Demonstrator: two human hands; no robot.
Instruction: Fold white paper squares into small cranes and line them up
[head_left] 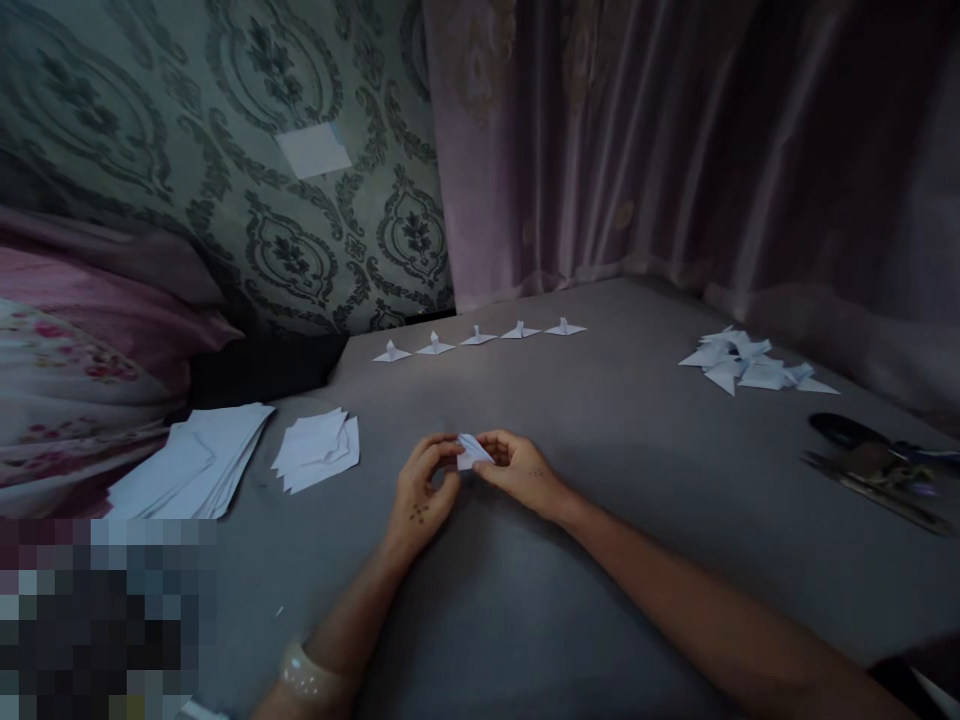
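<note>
Two hands of ours come together around one small folded paper (pixel 472 456), which sits between our fingertips near the middle of the grey surface (pixel 637 410). Our right hand (pixel 523 470) pinches its right side, thumb on the near edge and fingers bent behind. Our left hand (pixel 421 492) has its curled fingertips at the paper's left edge, with the thumb a little apart below them; at this angle we cannot tell whether it grips or only steadies. We wear a pale bracelet (pixel 307 676) on the left wrist (small dark marks dot the backs of both hands).

Beyond the hands, we have five white paper shapes (pixel 477 337) standing in a slanting row, each with a raised bit at its middle and low points at the sides. Farther right lies a loose heap of folded papers (pixel 759 368), and nearer to us than that heap is a cluster of dark tools (pixel 877 465). On our left, a small stack of paper (pixel 319 447) lies just beside a larger stack of sheets (pixel 199 462). Behind it all we face a patterned wall (pixel 180 70), with a white sheet (pixel 313 150) on it, and a pinkish curtain (pixel 510 200).
</note>
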